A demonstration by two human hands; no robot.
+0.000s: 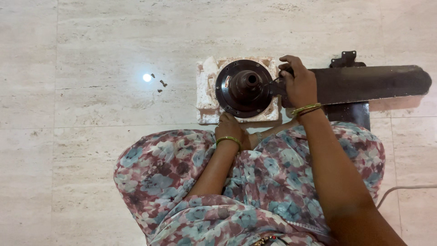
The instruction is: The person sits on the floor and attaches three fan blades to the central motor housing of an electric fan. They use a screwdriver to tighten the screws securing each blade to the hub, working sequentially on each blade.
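Note:
A dark round fan motor hub [243, 87] rests on a white foam block [207, 86] on the floor. A long dark fan blade [373, 84] reaches out to the right from it. My right hand [298, 84] is closed around a small tool at the blade's inner end, beside the hub. My left hand [230, 130] rests against the near rim of the hub, fingers curled at its edge. Both wrists wear green and gold bangles.
Several small dark screws [160, 84] lie on the marble floor to the left, beside a bright light reflection. A second dark blade with a bracket [348, 59] lies under the first. A white cable [405, 189] runs at the right. My floral-clad knees fill the foreground.

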